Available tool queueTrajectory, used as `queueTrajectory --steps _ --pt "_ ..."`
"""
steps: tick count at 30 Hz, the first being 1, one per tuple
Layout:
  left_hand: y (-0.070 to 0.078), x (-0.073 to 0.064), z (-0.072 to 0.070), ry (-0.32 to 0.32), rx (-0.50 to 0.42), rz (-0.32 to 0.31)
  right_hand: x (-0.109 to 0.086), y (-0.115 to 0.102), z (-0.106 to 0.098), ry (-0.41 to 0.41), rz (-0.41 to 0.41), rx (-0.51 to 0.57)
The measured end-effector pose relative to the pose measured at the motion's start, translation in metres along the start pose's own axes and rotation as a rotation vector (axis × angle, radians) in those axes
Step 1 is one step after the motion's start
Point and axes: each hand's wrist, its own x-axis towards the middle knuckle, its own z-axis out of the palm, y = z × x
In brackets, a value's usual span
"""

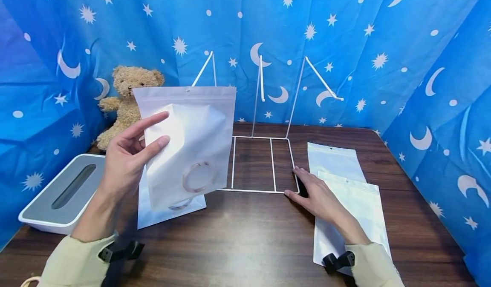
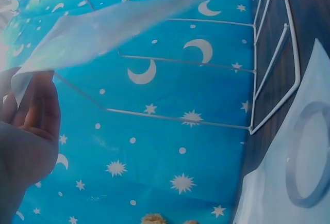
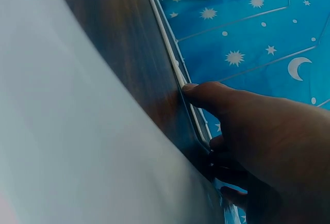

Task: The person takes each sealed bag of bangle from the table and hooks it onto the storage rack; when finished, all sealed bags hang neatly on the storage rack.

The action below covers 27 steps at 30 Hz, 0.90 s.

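My left hand (image 1: 128, 159) pinches a white zip pouch (image 1: 207, 150) by its left side, thumb in front. The pouch hangs raised and upright, with a small hang hole at the top and a pale ring-shaped thing (image 1: 199, 163) showing near its bottom. Behind it stands a white wire rack (image 1: 253, 190) with upright hooks, partly hidden by the pouch. My right hand (image 1: 322, 199) touches the rack's near right corner, its thumb and fingers spread along the bars. In the right wrist view the thumb (image 3: 198, 91) lies against a base bar.
Another white pouch (image 1: 153, 216) lies under the raised one. Two more, a back pouch (image 1: 333, 161) and a front pouch (image 1: 360, 214), overlap at the right. A grey-topped box (image 1: 46, 197) and a teddy bear (image 1: 132, 93) stand at the left. A blue star-patterned curtain (image 1: 345, 14) surrounds the table.
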Motion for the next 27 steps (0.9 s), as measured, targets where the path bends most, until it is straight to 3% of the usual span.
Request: queueTrajectory --steps 5,17,23,27 --pt "0.000 0.006 0.000 -0.012 -0.061 -0.003 0.000 0.000 0.001 0.002 0.001 -0.005" --pt "-0.004 0.013 -0.004 0.003 -0.030 -0.023 0.001 0.001 0.000 0.002 0.010 -0.004" --pt "-0.020 0.035 -0.002 0.025 -0.037 -0.039 0.000 0.001 0.000 0.011 0.004 -0.003" --pt "-0.035 0.055 0.002 0.033 -0.100 -0.048 0.000 -0.001 0.001 0.013 -0.002 -0.003"
